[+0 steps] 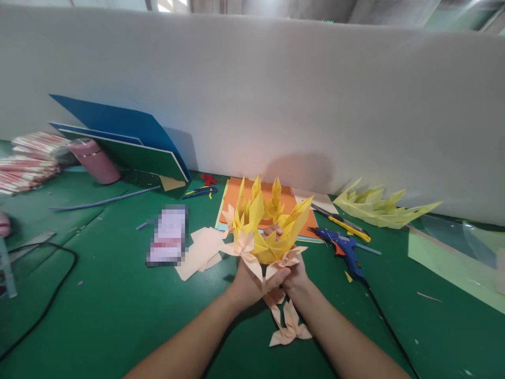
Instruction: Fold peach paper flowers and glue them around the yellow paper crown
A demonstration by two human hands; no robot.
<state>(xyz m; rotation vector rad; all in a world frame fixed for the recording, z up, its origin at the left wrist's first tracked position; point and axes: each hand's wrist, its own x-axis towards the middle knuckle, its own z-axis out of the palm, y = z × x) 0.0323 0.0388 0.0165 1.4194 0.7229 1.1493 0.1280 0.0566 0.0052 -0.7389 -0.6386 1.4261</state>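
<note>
A yellow folded-paper crown (272, 247) with tall pointed tips is held up in front of me. Around its lower front edge sit peach paper flowers (245, 251), with another at its left side. My left hand (248, 284) grips the crown from below left, its fingers partly hidden behind the flowers. From the right, my right hand (295, 275) is closed round it, and some fingertips show inside the ring. Below my wrists, a loose peach paper flower (291, 327) lies on the green table (118, 316), with more peach folded paper partly hidden beside it.
Right of the crown lie a blue glue gun (342, 247) with its cord, a yellow utility knife (351, 227) and a pale yellow folded-paper piece (379, 208). To the left are a phone (169, 234), peach sheets (203, 252) and a pink bottle (96, 162). Orange paper (232, 192) lies behind.
</note>
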